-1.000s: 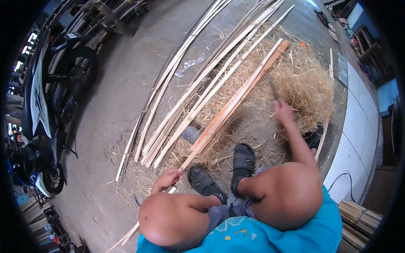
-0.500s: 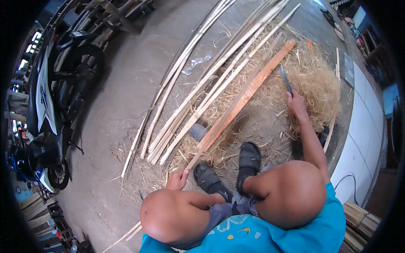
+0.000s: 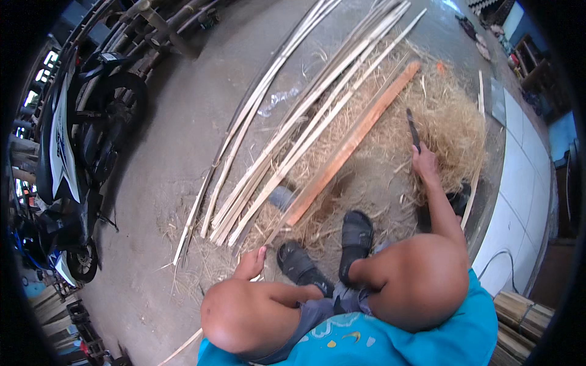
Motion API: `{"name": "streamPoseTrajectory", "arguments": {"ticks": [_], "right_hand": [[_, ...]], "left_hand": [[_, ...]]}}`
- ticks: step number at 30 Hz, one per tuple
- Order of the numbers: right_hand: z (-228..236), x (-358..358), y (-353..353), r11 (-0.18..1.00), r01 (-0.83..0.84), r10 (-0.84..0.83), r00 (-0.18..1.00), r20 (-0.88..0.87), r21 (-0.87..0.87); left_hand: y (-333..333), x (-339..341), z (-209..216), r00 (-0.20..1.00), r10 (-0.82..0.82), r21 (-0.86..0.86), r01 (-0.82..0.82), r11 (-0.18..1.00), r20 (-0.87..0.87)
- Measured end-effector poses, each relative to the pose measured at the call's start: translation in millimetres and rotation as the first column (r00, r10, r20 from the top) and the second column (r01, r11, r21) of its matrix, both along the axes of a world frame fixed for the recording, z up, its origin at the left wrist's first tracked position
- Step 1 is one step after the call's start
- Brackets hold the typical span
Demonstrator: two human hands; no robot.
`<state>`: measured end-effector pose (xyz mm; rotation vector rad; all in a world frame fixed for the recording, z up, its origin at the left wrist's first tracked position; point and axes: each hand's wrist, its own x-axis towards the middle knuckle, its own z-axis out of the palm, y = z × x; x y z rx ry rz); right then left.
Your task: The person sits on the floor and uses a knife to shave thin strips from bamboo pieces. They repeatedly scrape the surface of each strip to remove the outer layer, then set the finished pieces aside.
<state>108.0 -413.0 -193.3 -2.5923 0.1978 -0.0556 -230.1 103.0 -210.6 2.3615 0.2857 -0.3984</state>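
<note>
Along the left side of an orange-brown board [image 3: 354,149], a thin strip [image 3: 325,166] is lying lengthwise, with its near end reaching past the board toward the left knee [image 3: 235,317]. The strip could be slipping off the board, since only the left hand [image 3: 250,264] is steadying it and the far end is running free. If the knife [image 3: 414,130] were meeting the strip too steeply, it could be digging in and splitting the wood. A stroke running too far toward the near side could be putting the left fingers, the knees or the 2 sandals [image 3: 299,263] at risk, because they are all sitting close to the near end. Loose shavings [image 3: 455,131] could also be catching the blade.

The left hand is staying low, just beyond the left knee, its fingers closing on the strip's near end in what is looking like a light pinch. The right hand [image 3: 425,161] is wrapping firmly around the knife handle, with the forearm extending past the right knee [image 3: 421,277]. The blade is pointing toward the far side, hanging right of the board and apart from the strip.
</note>
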Motion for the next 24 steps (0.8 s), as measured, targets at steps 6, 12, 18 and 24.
{"name": "streamPoseTrajectory", "arguments": {"ticks": [6, 12, 18, 24], "right_hand": [[-4.5, -118.8, 146.8, 0.640, -0.767, 0.759, 0.623, -0.189, 0.042], [-8.9, -95.6, 102.0, 0.890, -0.425, 0.444, 0.891, -0.100, 0.165], [-33.4, -94.6, 114.5, 0.809, -0.559, 0.561, 0.827, 0.044, 0.180], [-15.3, -90.6, 77.3, 0.853, -0.501, 0.509, 0.861, -0.018, 0.148]], "left_hand": [[-22.1, 60.3, 9.6, 0.951, 0.063, -0.383, -0.182, 0.905, -0.304], [30.2, -25.6, -32.3, 0.873, 0.192, -0.426, -0.398, 0.813, -0.449], [-2.6, 30.7, -17.9, 0.954, 0.123, -0.376, -0.224, 0.899, -0.273], [9.7, 15.4, -11.5, 0.891, 0.090, -0.381, -0.279, 0.882, -0.444]]}}
